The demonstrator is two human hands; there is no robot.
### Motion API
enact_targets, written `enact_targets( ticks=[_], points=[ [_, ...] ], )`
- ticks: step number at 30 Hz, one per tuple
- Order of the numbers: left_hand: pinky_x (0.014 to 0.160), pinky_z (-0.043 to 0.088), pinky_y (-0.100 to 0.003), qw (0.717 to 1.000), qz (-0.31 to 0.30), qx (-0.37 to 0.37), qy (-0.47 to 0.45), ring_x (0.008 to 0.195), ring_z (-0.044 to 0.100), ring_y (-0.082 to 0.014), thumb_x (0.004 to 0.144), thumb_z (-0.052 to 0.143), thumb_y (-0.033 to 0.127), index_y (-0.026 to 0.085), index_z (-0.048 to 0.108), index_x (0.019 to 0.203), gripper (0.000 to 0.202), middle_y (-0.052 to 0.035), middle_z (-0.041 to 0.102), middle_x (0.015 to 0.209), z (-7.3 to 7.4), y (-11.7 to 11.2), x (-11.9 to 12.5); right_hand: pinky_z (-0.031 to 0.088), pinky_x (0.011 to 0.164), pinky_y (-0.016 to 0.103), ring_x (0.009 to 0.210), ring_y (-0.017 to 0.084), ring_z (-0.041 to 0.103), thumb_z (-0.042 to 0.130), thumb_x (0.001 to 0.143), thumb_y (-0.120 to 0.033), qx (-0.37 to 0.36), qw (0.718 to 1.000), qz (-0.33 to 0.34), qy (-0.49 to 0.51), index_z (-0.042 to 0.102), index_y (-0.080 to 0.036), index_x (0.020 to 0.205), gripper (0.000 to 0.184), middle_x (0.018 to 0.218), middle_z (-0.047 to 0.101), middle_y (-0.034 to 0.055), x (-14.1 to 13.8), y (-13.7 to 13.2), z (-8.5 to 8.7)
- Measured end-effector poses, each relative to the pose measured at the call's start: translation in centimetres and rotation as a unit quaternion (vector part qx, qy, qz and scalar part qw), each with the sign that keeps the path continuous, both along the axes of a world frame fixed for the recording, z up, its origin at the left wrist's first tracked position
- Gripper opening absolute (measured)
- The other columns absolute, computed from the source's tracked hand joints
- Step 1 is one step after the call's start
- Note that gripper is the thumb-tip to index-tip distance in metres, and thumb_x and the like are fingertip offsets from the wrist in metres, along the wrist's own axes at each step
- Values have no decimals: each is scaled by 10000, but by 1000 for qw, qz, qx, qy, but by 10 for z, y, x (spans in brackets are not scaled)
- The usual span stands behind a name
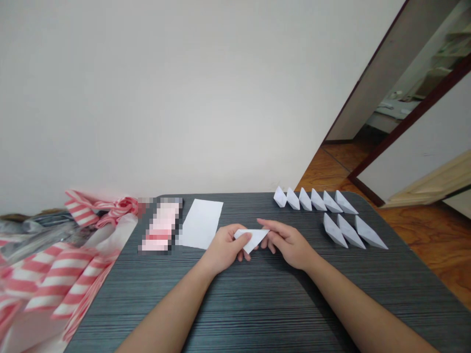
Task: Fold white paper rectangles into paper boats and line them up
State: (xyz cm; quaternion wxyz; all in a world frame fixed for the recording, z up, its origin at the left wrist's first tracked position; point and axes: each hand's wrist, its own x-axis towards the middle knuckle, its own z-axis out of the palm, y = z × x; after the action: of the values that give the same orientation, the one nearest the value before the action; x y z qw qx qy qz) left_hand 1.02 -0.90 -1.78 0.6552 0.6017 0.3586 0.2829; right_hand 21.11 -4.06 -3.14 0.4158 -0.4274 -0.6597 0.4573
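A small piece of white paper (258,236), folded into a triangle with its point downward, is held just above the dark table. My left hand (223,247) grips its left side, with the thumb flat across the front and the fingers behind. At the right corner, my right hand (292,246) has its thumb and fingers closed on the paper, while the index finger reaches over the top edge. Flat white paper (201,223) lies left of my hands. Several folded white paper boats (305,199) stand in two rows to the right.
The dark wood-grained table (235,309) meets a white wall (221,98) at its back. A blurred-out pink and white item (160,228) lies near the left edge. Red-and-white striped cloth (62,274) is heaped beyond that edge. On the right are wooden floor (324,169) and a doorway.
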Motion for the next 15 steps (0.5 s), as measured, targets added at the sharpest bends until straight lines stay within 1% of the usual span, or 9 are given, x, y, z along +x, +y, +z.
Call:
enact_targets(
  ticks=[2, 4, 6, 8, 11, 15],
  points=[
    [407, 373, -182, 1000, 2, 2, 7, 436, 523, -84, 844, 488, 414, 120, 537, 838, 298, -51, 645, 640, 0, 0, 0, 407, 466, 229, 467, 94, 484, 372, 932, -314, -52, 998, -35, 26, 500, -171, 1209, 337, 672, 609, 17, -1, 1, -1],
    [408, 373, -183, 1000, 2, 4, 9, 446, 531, -86, 843, 486, 417, 120, 537, 834, 302, -62, 656, 677, 0, 0, 0, 368, 414, 213, 444, 97, 502, 357, 932, -357, -89, 993, -60, 40, 556, -140, 1070, 325, 638, 615, 27, -1, 2, -2],
    [411, 376, -182, 1000, 1, 6, 9, 467, 547, -90, 844, 482, 419, 120, 536, 832, 304, -74, 665, 725, 0, 0, 1, 344, 391, 201, 460, 105, 543, 361, 926, -377, -107, 991, -68, 36, 581, -131, 936, 330, 655, 631, 46, -1, 3, -2],
    [414, 379, -182, 1000, -2, 7, 12, 480, 555, -93, 845, 477, 422, 122, 535, 832, 306, -78, 668, 751, 1, -1, 1, 345, 399, 195, 469, 105, 563, 386, 918, -373, -105, 993, -59, 7, 591, -133, 827, 329, 646, 637, 47, 0, 4, 0],
    [418, 380, -183, 1000, -6, 13, 24, 476, 551, -92, 847, 469, 427, 125, 541, 823, 311, -73, 667, 739, 1, -1, 1, 376, 445, 195, 455, 94, 558, 442, 900, -348, -84, 994, -44, -47, 586, -140, 708, 318, 577, 620, 22, 0, 3, 3],
    [423, 379, -184, 999, -9, 24, 37, 480, 555, -96, 849, 462, 430, 126, 558, 813, 321, -69, 664, 709, 0, -1, 0, 412, 495, 203, 469, 96, 565, 443, 900, -329, -69, 994, -45, -73, 575, -147, 665, 325, 564, 607, 9, -1, 3, 6]
  ],
)
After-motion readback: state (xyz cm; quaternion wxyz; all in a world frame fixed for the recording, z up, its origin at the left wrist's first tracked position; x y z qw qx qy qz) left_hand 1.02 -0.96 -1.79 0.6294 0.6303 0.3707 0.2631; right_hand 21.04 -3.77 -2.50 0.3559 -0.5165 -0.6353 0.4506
